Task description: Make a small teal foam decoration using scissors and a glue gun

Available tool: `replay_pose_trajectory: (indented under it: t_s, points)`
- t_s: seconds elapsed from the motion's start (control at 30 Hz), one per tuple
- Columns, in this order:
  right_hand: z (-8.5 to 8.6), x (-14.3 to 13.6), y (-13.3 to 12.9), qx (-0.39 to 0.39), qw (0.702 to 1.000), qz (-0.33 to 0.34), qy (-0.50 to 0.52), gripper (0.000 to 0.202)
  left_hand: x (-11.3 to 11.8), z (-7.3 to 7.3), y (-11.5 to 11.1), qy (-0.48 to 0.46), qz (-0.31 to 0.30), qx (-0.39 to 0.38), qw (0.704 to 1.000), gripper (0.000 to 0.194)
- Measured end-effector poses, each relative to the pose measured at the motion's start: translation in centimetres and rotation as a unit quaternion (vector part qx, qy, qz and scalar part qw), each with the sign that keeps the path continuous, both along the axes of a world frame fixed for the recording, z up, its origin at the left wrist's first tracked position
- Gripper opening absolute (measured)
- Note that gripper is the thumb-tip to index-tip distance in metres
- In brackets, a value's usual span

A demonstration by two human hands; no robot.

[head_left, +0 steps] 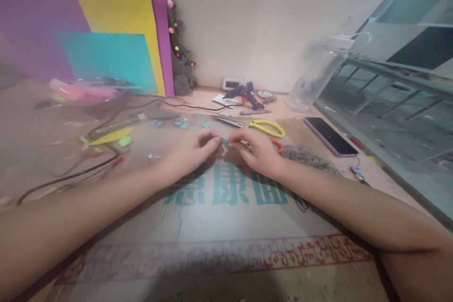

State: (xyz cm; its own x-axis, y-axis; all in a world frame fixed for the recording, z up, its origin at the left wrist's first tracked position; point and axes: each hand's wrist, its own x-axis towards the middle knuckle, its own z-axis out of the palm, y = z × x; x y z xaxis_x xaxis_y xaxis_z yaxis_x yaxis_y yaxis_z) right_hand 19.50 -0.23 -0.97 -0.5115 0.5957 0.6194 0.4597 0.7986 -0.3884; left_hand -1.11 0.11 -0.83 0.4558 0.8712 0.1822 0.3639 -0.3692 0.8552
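Both forearms (pixel 102 210) stretch forward; left hand (pixel 198 148) and right hand (pixel 260 151) nearly meet, my fingers (pixel 213 144) pinching small blue piece (pixel 225 142) over printed surface (pixel 198 224), pale wall (pixel 230 28) behind.

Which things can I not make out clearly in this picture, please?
All in the head view:
Blue piece: too small, partly covered by the fingers.
Orange handle: partly hidden behind the right hand.
White device: display too small to read.
Pink items on the left: blurred.
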Motion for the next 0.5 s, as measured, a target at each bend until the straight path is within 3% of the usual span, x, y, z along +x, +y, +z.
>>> replay_pose_trajectory:
  t_s: [0.13,0.27,0.33,0.4,0.43,0.47,0.5]
  points:
    - [-0.2,0.2,0.2,-0.075,0.993,-0.044,0.075,0.005,-0.1,-0.4,0.4,0.061,0.001,0.071,0.996,0.034]
    - [-0.6,0.3,1.2,-0.167,0.971,-0.051,0.163,0.002,-0.4,0.0,-0.3,0.205,-0.109,0.169,0.958,0.045]
    - [-0.7,0.3,1.5,-0.189,0.964,-0.051,0.181,0.003,-0.6,1.5,-1.1,0.221,-0.247,0.114,0.937,0.051]
    - [-0.7,0.3,1.6,-0.201,0.962,-0.051,0.180,0.004,-0.8,3.2,-1.9,0.193,-0.421,-0.003,0.886,0.037]
    - [-0.7,0.3,1.6,-0.204,0.961,-0.052,0.178,0.004,-0.8,3.8,-2.1,0.171,-0.459,-0.048,0.871,0.040]
    - [-0.7,0.3,1.5,-0.205,0.961,-0.052,0.175,0.004,-0.7,4.1,-2.2,0.145,-0.449,-0.062,0.880,0.041]
    - [-0.7,0.3,1.5,-0.204,0.962,-0.052,0.174,0.003,-0.7,4.0,-2.1,0.138,-0.400,-0.045,0.905,0.040]
